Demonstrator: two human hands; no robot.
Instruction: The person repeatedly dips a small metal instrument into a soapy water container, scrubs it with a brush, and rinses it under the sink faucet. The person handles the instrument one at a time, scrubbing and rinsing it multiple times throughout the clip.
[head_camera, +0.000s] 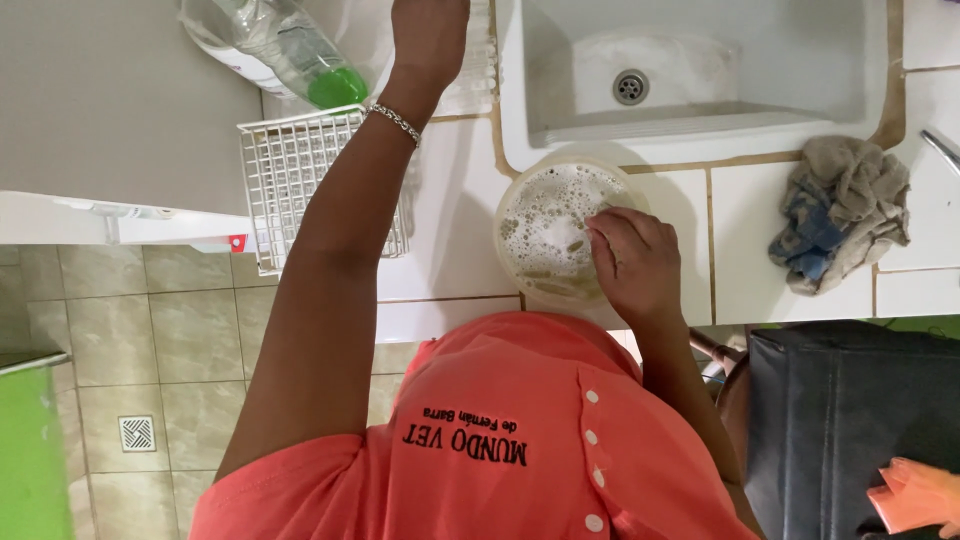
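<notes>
While the left hand reached past the wire rack, grip unclear, the right hand pinched a sponge inside the soapy tub near the counter's front edge.

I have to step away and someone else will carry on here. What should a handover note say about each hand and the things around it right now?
Left hand: reaches up past the wire rack, near the clear bottle with green liquid; its grip is cut off by the frame edge.
Right hand: fingers dip into the round tub of foamy water on the tiled counter.
Sink: no dishes in it. A crumpled rag lies to the right.
Done: the tub holds suds.
Left: cannot tell.
</notes>
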